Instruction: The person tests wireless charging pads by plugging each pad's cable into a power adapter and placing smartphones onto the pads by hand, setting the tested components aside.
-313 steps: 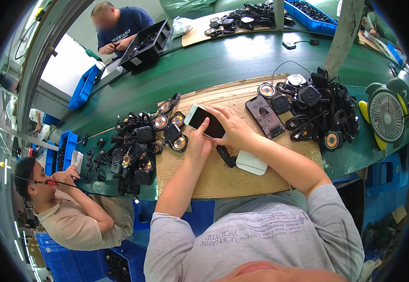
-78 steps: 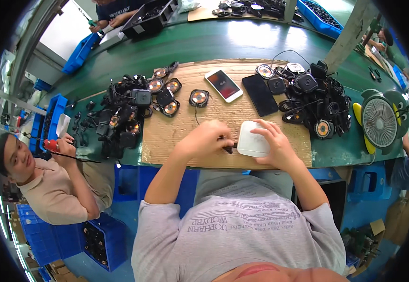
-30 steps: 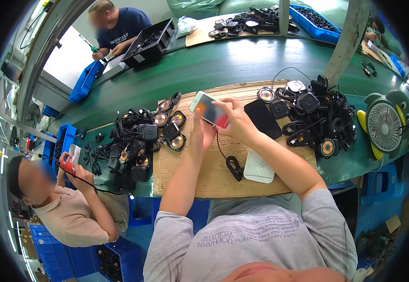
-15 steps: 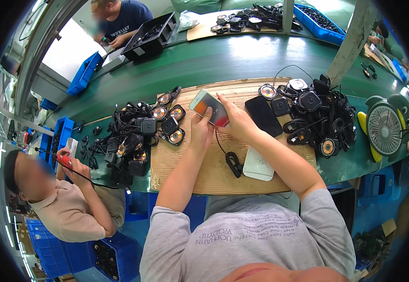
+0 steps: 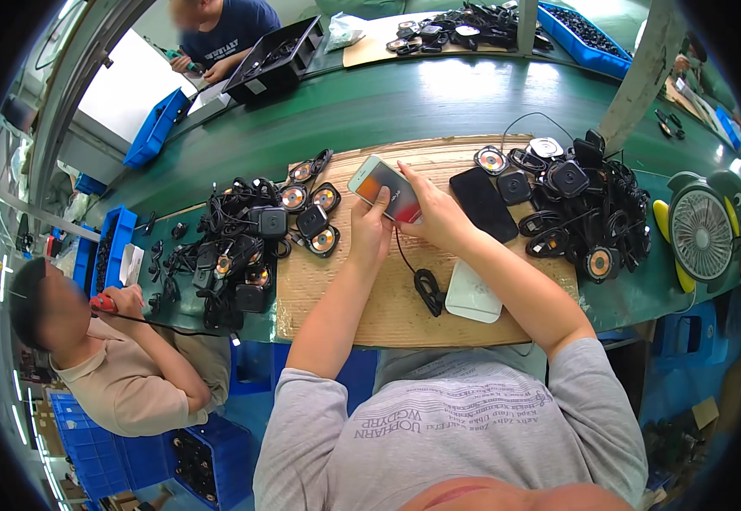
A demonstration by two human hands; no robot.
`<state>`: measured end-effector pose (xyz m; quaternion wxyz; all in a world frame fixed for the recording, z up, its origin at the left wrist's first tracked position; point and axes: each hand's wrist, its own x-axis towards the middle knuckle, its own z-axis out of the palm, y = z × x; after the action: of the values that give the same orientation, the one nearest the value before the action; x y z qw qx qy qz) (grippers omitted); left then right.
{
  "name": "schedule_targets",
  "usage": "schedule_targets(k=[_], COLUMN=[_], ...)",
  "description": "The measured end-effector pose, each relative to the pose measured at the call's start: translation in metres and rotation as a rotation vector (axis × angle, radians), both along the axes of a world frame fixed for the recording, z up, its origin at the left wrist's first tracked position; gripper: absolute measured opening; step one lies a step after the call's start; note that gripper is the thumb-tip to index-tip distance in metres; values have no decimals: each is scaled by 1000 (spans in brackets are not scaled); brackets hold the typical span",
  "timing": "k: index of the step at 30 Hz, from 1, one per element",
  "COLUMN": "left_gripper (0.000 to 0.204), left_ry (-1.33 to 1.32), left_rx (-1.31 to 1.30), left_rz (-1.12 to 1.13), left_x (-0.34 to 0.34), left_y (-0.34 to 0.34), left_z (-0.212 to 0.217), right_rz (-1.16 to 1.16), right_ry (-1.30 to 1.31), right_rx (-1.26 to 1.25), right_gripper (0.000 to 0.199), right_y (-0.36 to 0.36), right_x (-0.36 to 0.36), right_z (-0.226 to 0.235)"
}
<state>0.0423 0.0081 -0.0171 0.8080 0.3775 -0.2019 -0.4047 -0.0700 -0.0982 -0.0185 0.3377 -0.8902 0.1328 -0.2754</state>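
Observation:
Over the cardboard sheet, a white-framed smartphone with a lit, colourful screen is held between both hands. My left hand grips its near left side, thumb on the screen. From the right, my right hand is closed round the other edge. Below the phone hangs a black cable, running to a bundled coil on the cardboard; where it joins is hidden by my hands. Beside the coil, partly under my right forearm, lies a white rounded square device. A dark-screened black phone rests right of my right hand.
Heaps of cabled black square devices lie left and right. A small fan stands far right. Beyond runs a green conveyor belt. At left a co-worker holds a red tool; another person sits across.
My hands keep their hold on the smartphone, with little movement. The whole view has shifted slightly. The co-worker at left has brought the red tool closer to their head.

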Motion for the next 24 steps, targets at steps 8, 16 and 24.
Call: schedule_targets(k=[8,16,24], left_gripper=[23,22,21], left_ry=[4,24,50], left_rx=[-61,-48,-49], left_rz=[74,54,155], left_x=[9,10,1], left_y=[0,-2,-6], left_z=[-7,-3,-1], right_rz=[27,-30,-35], right_ry=[135,240,205], right_rx=[-67,-67,-106], right_gripper=[106,108,112], right_y=[4,7,1], right_x=[-6,-4,-3], right_z=[8,15,-1])
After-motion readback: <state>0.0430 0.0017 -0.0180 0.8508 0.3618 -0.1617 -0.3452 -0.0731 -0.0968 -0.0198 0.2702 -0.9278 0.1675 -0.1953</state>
